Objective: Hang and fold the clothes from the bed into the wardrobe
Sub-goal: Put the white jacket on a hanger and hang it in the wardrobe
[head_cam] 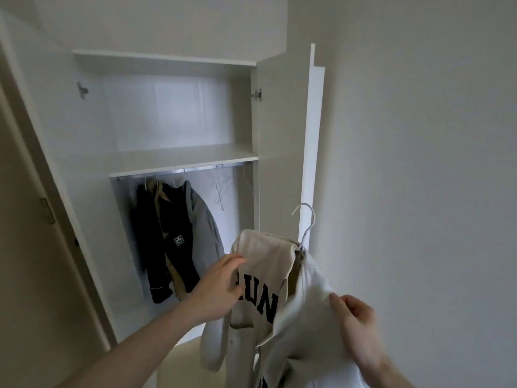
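Holding the cream hoodie (282, 298) on its hanger (306, 225) near right, just in front of the open wardrobe (179, 161), we had both hands on the cloth. Our left hand (221, 289) lay on the lettered front with the thumb over the shoulder edge, pinching the fabric; our right hand (355, 317) gripped a fold of the hood side. The hanger's hook stood free above the collar, with neither hand on it. We judged the hoodie soft, thick and limp, with some weight, likely to slide off a thin wire hanger if tilted. The best hold seemed the hook or neck, with a hand steadying a shoulder. Far left, dark jackets (167, 236) hung on the rail (179, 171), with bare hangers (223, 191) to their right.
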A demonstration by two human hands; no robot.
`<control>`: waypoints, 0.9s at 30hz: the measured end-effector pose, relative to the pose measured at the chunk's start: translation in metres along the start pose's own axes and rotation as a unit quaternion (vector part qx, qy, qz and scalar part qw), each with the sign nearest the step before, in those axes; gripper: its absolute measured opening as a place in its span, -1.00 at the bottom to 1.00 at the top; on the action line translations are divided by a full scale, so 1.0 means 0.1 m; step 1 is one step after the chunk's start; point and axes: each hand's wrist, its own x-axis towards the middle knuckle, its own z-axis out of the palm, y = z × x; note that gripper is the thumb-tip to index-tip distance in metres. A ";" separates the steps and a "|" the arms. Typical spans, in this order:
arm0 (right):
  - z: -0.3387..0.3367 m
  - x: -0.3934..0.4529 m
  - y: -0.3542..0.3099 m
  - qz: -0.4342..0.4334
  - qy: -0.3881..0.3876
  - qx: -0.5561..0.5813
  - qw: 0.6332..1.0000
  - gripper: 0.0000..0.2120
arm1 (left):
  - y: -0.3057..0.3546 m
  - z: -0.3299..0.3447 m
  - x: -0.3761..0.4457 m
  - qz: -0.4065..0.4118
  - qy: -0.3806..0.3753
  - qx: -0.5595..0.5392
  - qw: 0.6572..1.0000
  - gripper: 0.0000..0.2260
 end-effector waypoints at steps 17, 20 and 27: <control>1.32 2.60 -0.11 -0.021 -0.130 -0.032 0.991 -0.64 | -1.34 -0.43 1.84 -0.129 0.061 0.022 0.990 -0.55; 1.57 2.94 -0.13 -0.031 -0.129 -0.043 0.990 -0.64 | -1.53 -0.55 2.07 -0.136 0.075 0.035 0.987 -0.58; 2.26 3.73 -0.08 -0.030 -0.106 -0.065 0.992 -0.62 | -2.10 -0.96 2.79 -0.136 0.107 0.047 0.984 -0.59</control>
